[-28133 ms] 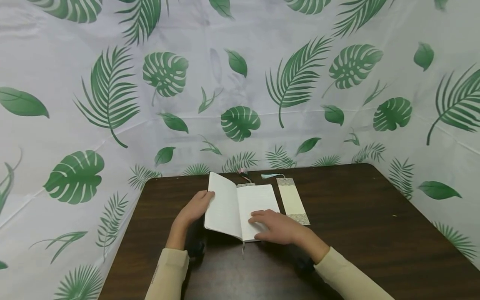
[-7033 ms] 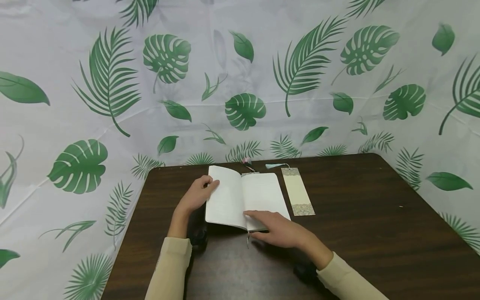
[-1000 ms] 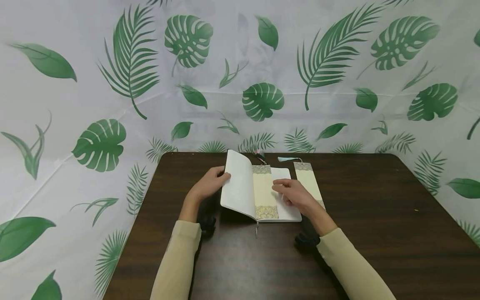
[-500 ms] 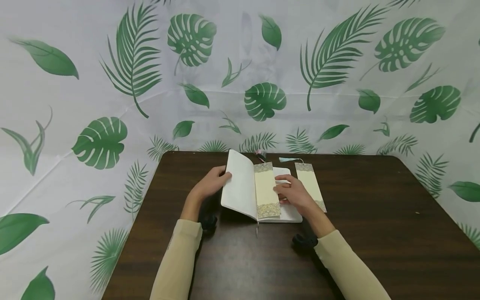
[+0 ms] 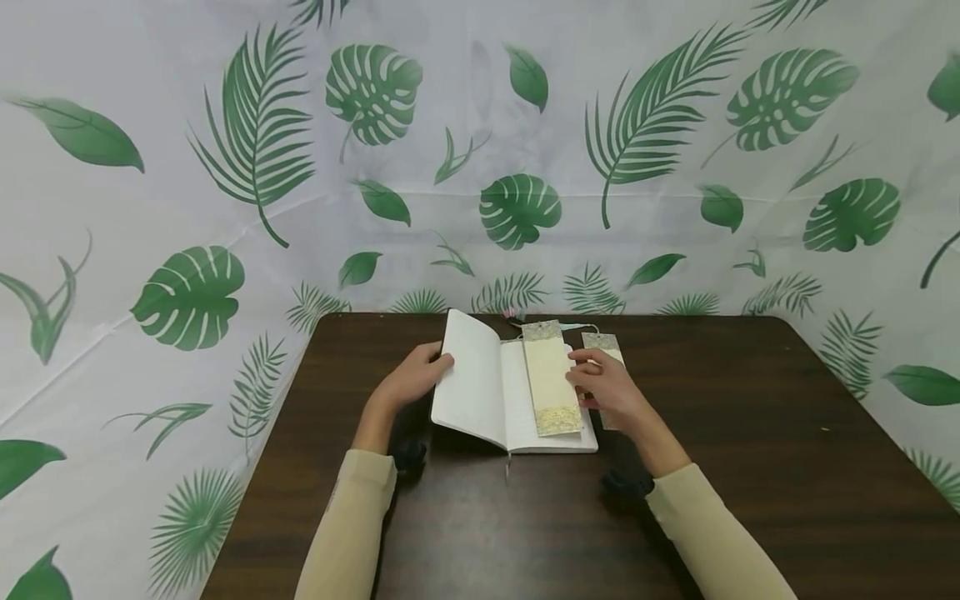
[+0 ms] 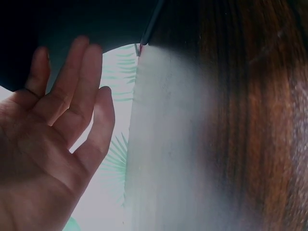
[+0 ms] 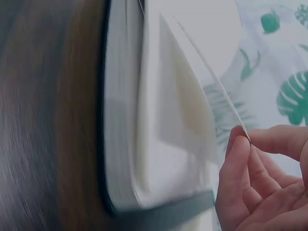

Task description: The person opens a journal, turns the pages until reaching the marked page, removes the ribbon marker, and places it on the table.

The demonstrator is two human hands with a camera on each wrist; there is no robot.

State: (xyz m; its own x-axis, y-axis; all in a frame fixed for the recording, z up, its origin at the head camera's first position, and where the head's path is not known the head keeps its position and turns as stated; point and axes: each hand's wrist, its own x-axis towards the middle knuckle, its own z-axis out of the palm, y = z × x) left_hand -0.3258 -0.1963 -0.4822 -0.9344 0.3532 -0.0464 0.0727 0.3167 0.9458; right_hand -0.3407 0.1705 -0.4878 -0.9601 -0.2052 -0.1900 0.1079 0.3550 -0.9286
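My left hand (image 5: 411, 377) holds the raised left side of an open notebook (image 5: 471, 383), thumb on the white page and fingers behind the cover. In the left wrist view those fingers (image 6: 91, 72) lie against the dark cover (image 6: 115, 24). My right hand (image 5: 611, 392) pinches a cream bookmark (image 5: 551, 375) with lace-patterned ends by its right edge, tilted over the right page. The right wrist view shows the bookmark (image 7: 211, 70) edge-on between thumb and fingertips, raised off the page. A thin ribbon (image 5: 507, 471) hangs from the notebook's spine.
A second cream bookmark (image 5: 602, 341) lies on the dark wooden table (image 5: 720, 417) right of the notebook, partly hidden by my right hand; its light blue tassel (image 5: 576, 326) stretches left. A small pink ornament (image 5: 514, 315) shows at the table's back edge. A leaf-printed cloth (image 5: 420, 167) hangs behind.
A second ago the cream bookmark lay along the fold on the right page; my right hand has lifted it and moved it right. The left hand keeps holding the left side up.
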